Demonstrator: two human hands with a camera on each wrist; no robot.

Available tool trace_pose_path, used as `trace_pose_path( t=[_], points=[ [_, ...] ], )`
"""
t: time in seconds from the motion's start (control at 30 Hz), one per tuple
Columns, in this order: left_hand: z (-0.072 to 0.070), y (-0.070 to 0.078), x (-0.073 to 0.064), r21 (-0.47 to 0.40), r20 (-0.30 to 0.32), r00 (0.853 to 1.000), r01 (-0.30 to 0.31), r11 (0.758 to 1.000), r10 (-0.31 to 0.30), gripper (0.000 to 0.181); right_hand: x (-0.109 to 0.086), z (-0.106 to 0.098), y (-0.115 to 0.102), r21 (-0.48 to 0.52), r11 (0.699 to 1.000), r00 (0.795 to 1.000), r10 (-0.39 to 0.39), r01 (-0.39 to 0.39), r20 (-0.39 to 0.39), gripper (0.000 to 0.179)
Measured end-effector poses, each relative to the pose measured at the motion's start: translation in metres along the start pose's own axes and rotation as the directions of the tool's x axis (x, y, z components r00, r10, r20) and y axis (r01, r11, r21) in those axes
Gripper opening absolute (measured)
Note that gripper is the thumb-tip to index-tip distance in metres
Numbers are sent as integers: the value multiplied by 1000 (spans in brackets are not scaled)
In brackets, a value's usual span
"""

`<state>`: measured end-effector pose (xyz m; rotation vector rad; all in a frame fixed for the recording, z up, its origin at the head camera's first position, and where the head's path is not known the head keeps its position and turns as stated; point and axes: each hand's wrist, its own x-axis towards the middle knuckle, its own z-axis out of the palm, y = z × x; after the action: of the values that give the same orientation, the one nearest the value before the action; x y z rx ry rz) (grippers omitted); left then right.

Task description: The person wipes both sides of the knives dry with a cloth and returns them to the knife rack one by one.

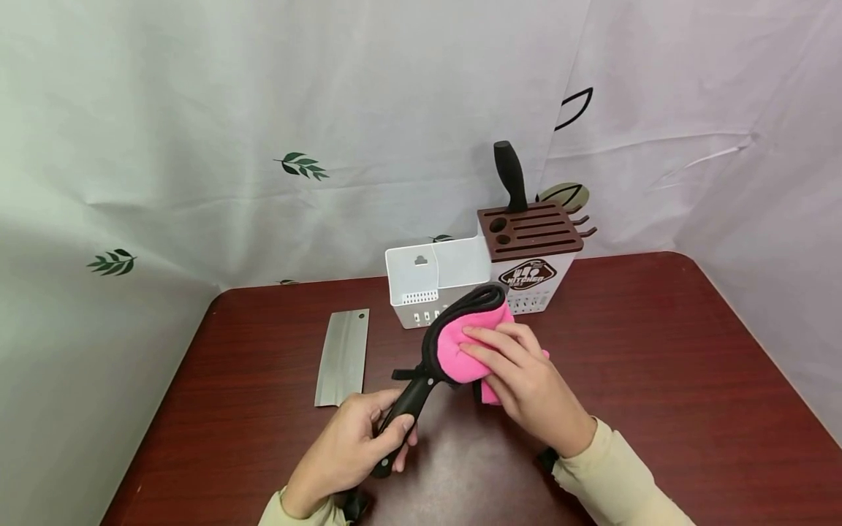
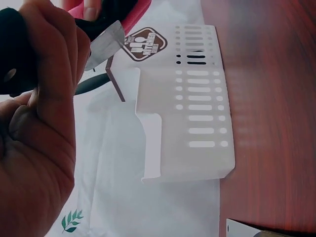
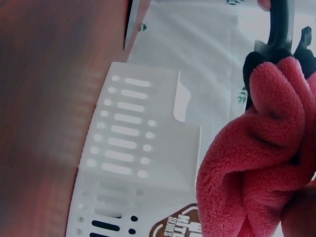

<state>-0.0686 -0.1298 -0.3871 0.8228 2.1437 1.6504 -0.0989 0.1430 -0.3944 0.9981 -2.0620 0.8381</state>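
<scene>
- Head view: the person's left hand (image 1: 355, 442) is gripping the black riveted handle (image 1: 413, 400) of a knife, fingers and thumb curling round it, and is holding it tilted above the dark red-brown wooden table (image 1: 631, 380).
- Head view: the right hand (image 1: 526, 380) is pinching a fluffy pink cloth with black edging (image 1: 470, 347), its fingers lying across the face; the thumb is staying out of sight. The cloth is folding round the knife's blade and hiding most of it.
- Head view: a rectangular steel cleaver (image 1: 343, 354) is lying flat just beyond the left hand. A white plastic knife holder with a brown slotted top (image 1: 555, 270) is standing at the back, a black handle (image 1: 510, 175) rising from it and a white perforated caddy (image 1: 463, 263) adjoining it.
- Left wrist view: the left hand is clasping the handle, and a bare grey strip of blade (image 2: 106, 45) is showing beside the cloth.
- Right wrist view: the cloth is bunching in thick folds against the handle; the right hand is barely showing, so its grip cannot be told from here.
</scene>
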Motion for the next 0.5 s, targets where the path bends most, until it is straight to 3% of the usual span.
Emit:
trace_pose_path(
  t=[0.2,0.5],
  points=[
    [1,0,0,17,4,1000,-9,1000,9,15,1,-3,5,3,999,998,41,-41,-43,34],
    [2,-1,-1,18,9,1000,-10,1000,10,16,-4,-11,16,-51,982,982,178,-181,-70,38]
  ],
)
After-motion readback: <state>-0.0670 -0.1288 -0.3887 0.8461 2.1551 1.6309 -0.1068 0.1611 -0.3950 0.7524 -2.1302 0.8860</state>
